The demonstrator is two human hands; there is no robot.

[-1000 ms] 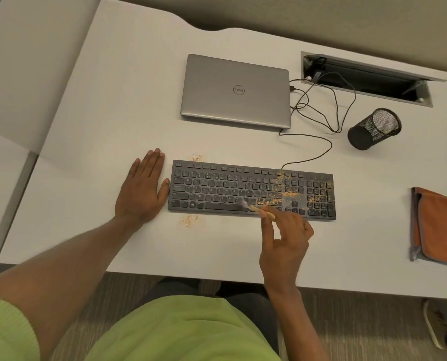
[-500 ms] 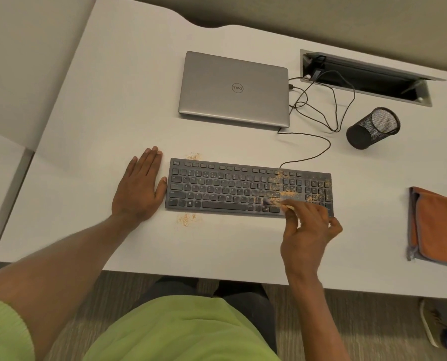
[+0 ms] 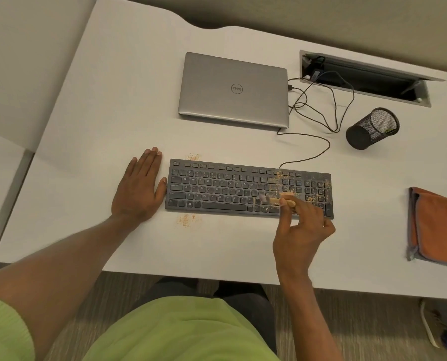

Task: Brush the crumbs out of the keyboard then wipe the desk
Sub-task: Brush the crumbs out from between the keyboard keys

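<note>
Sliding rightward since a second ago, your right hand (image 3: 301, 235) is now working along the bottom key rows, close to the number pad. It is pinching a small wooden-handled brush (image 3: 286, 202) between thumb and fingers, with the blurred bristles pointing away to its left and touching the keys. The keyboard (image 3: 217, 188) is lying directly under and ahead of that hand. Orange crumbs (image 3: 277, 178) are clustering just beyond your fingertips and spreading across the number pad. Your left hand (image 3: 139, 188) is staying where it was, resting flat and relaxed on the desk (image 3: 100, 126), its thumb touching the keyboard's left end. A small crumb patch (image 3: 186, 220) is lying between your two hands, just in front of the keyboard. Well to the right of your brushing hand, a folded orange cloth (image 3: 435, 225) is waiting untouched. Beyond the keyboard, its cable (image 3: 323, 149) is looping toward a closed laptop (image 3: 232, 89). A mesh pen cup (image 3: 370, 128) is lying on its side further right.
</note>
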